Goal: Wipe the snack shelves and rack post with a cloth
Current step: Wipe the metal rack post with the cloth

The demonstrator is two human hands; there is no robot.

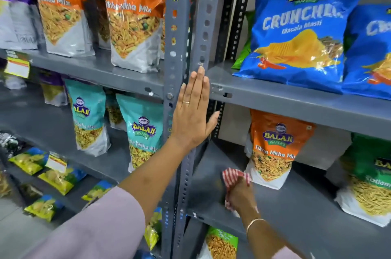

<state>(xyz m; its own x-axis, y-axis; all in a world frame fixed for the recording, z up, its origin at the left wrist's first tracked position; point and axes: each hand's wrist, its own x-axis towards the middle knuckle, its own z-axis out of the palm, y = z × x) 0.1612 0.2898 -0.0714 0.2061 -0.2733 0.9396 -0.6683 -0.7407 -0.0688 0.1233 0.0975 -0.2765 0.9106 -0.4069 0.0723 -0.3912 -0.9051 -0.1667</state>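
Note:
A grey perforated rack post [179,26] runs top to bottom through the middle of the head view. My left hand [193,110] lies flat against it, fingers together and straight, holding nothing. Lower right, my right hand [240,194] presses a red-and-white striped cloth [231,174] onto the grey middle shelf [300,201] of the right bay. The cloth is bunched under the palm, its far end poking out toward an orange Tikha Mitha Mix bag [275,148] standing just behind it.
Blue Crunchex bags [296,36] lie on the upper right shelf [296,98]. A green namkeen bag [368,176] stands at the far right. The left bay holds orange bags [133,15], teal bags [143,129] and small yellow packets [61,178].

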